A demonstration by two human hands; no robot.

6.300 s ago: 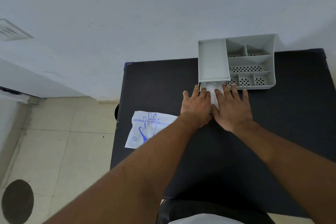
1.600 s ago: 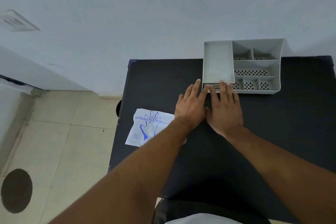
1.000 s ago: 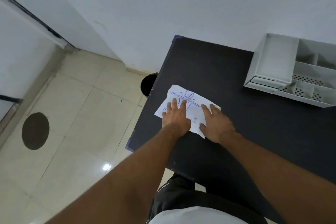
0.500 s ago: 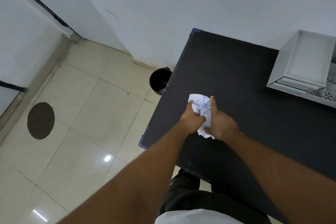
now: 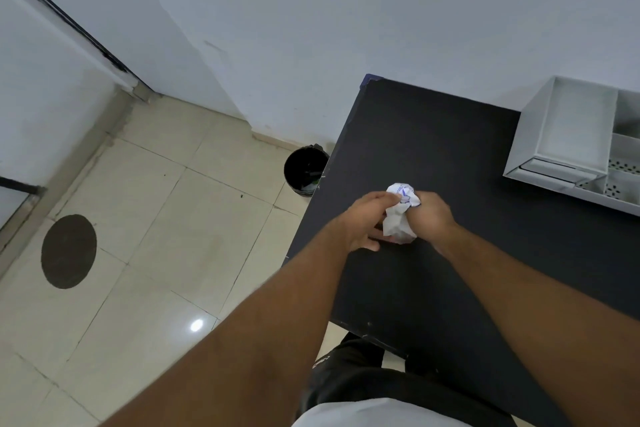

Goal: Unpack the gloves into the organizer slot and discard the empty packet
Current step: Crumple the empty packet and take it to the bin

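A crumpled white glove packet (image 5: 400, 215), its blue print partly showing at the top, was squeezed between a person's two bare hands above the near left part of a black surface (image 5: 450, 156). The left hand (image 5: 363, 220) curled around the packet's left side, fingers (image 5: 389, 197) closed over its upper edge; the right hand (image 5: 431, 215) pressed in from the right, fingers wrapped around the paper and mostly hidden behind it. Both forearms reached in from the bottom of the view and met at the packet.

At the far right of the surface, against a pale wall (image 5: 381, 10), stood a grey plastic organizer (image 5: 575, 135), its large left compartment beside smaller perforated ones that ran out of view. A narrow slot at its front edge showed a pale strip; whether the gloves lay inside could not be told.

On the tiled floor (image 5: 173, 218), just beside the surface's left edge, stood a small black waste bin (image 5: 304, 170), well apart from the hands. A dark round mark (image 5: 68, 251) lay on the tiles farther left.
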